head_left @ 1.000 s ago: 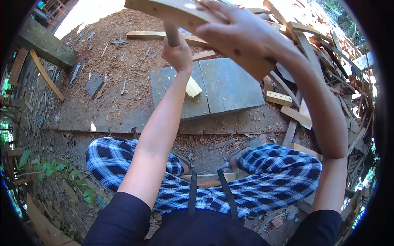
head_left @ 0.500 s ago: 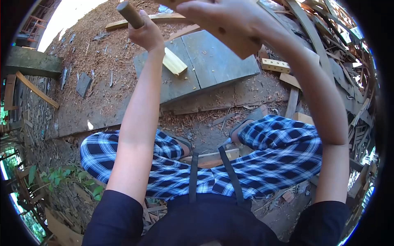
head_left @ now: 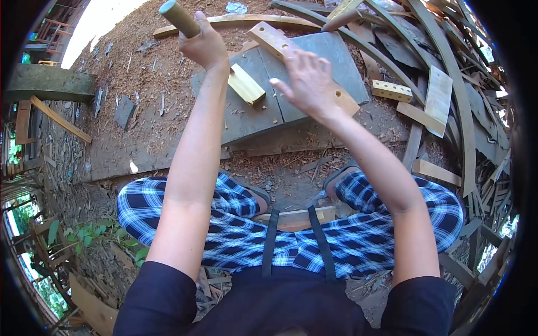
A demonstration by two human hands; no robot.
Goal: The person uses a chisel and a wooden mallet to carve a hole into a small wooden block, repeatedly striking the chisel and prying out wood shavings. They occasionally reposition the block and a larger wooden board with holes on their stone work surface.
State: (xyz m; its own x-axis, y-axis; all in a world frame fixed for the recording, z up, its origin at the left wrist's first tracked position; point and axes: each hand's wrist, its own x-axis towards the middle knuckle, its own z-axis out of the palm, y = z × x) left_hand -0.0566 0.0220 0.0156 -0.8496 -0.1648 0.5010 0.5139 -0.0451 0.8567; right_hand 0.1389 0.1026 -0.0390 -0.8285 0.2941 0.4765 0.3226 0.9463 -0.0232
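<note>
My left hand (head_left: 204,49) is closed around a thick round wooden rod (head_left: 179,18), tilted up to the left. A short pale yellow block (head_left: 245,84) lies on the grey slab (head_left: 311,50), just right of my left wrist. Over the middle of a long wooden piece with round holes (head_left: 270,39), my right hand (head_left: 309,81) is spread, its thumb out to the left. That piece lies diagonally across the slab, both ends showing; contact under the palm is hidden.
A small block with several holes (head_left: 392,91) lies right of the slab, beside a flat pale board (head_left: 438,101). Long curved strips (head_left: 448,73) and scrap wood are heaped at the right. A curved strip (head_left: 241,21) crosses the shavings behind the slab. Crossed legs (head_left: 347,235) are in front.
The long holed piece has come down from above the slab onto it. My right hand has moved down and left with its fingers now spread. My left hand still holds the rod.
</note>
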